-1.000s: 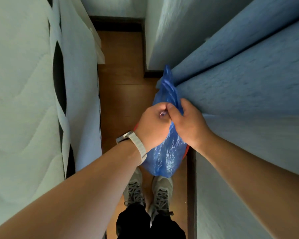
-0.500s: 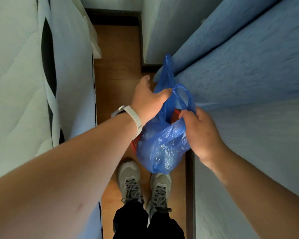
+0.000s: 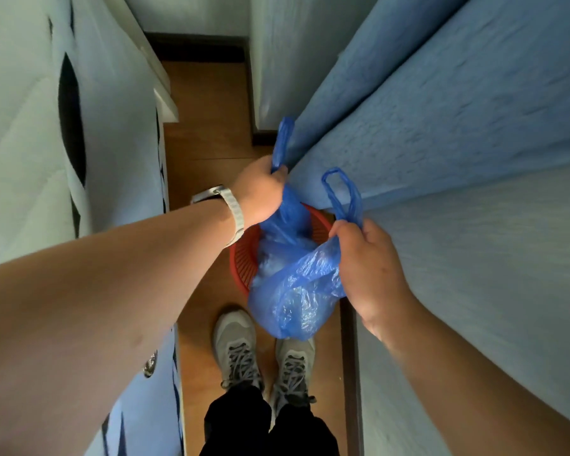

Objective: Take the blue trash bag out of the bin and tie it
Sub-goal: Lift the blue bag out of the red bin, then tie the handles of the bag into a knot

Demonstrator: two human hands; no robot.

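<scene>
Floor (image 3: pixel 211 133): brown wood boards, a narrow strip running ahead of and beneath the left hand (image 3: pixel 260 192). Dark skirting board (image 3: pixel 198 47) at the far end. Quilted pale mattress (image 3: pixel 20 126) with black oval marks, outward of the left hand. Blue textured bed cover (image 3: pixel 458 110), outward of the right hand (image 3: pixel 369 264). Pale wall (image 3: pixel 270 44) ahead. Light: dim, cool.

Dim, cool light; strong wide-angle edge distortion.

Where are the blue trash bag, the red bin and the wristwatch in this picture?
blue trash bag (image 3: pixel 293 307): head view, on its bulging lower body.
red bin (image 3: pixel 241 261): head view, on the left side of its slatted wall.
wristwatch (image 3: pixel 232 209): head view, on the pale strap at the left wrist.
</scene>
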